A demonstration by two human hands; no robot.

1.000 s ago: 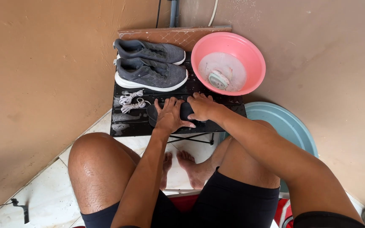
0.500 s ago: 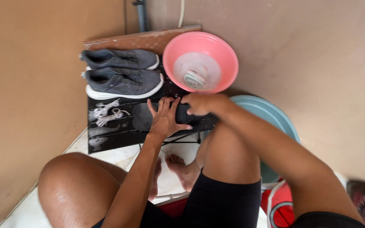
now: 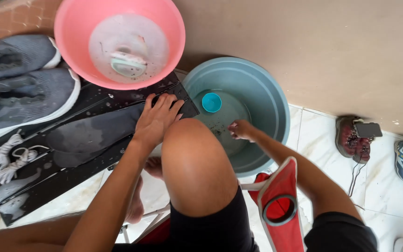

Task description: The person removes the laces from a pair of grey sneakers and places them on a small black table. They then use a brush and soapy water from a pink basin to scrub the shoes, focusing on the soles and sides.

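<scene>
- Our left hand [image 3: 157,119] lies palm down with the fingers spread flat, pressing the near end of a dark insole [image 3: 94,135]; it grips nothing, only rests on it.
- The left forearm runs up from the lower left of the view, past our raised knee, to that hand.
- The insole lies flat on the wet black board [image 3: 61,179]. Its long axis runs from lower left to upper right, with the right end under our fingers, near the board's edge.
- Our right hand [image 3: 241,129] reaches down into the blue-grey basin [image 3: 276,98], fingers drawn loosely together over the water; we cannot tell whether it holds anything.
- A small turquoise cup [image 3: 211,102] floats in that basin, near the right hand but apart from it.
- On the board's left lie white laces [image 3: 5,161], with a pair of grey sneakers [image 3: 19,88] beyond them.
- A pink basin [image 3: 71,28] stands above the left hand, a brush [image 3: 128,64] lying in its water.
</scene>
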